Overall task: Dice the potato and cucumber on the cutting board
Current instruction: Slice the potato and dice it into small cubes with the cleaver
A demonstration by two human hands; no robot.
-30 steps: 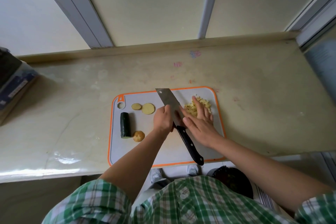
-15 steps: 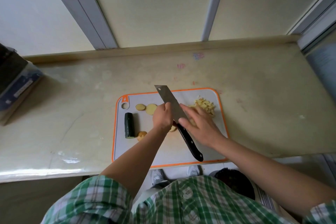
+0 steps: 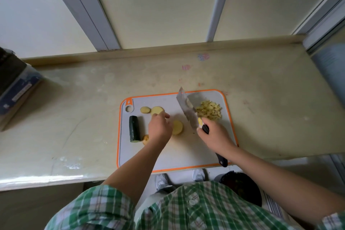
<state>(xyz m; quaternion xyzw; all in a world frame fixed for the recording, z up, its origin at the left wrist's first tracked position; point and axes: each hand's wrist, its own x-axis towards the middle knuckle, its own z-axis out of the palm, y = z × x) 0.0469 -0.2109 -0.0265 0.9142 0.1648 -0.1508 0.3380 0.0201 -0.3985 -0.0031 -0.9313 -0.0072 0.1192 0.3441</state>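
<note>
On the grey, orange-rimmed cutting board (image 3: 186,152) on the pale table (image 3: 74,108), the right hand (image 3: 214,137) grips a black-handled steel knife (image 3: 186,110) beside the pile of diced potato (image 3: 210,111). The left hand (image 3: 160,129) touches a round potato slice (image 3: 156,110); I cannot tell whether it pinches it. The dark green cucumber piece (image 3: 134,129) lies near the board's left edge.

Single view, head-worn, wide-angle. It looks steeply down and forward over the person's shirt (image 3: 186,207) onto the counter (image 3: 74,108). The cutting board (image 3: 186,151) sits mid-frame, close. The wall (image 3: 158,5) fills the top.
</note>
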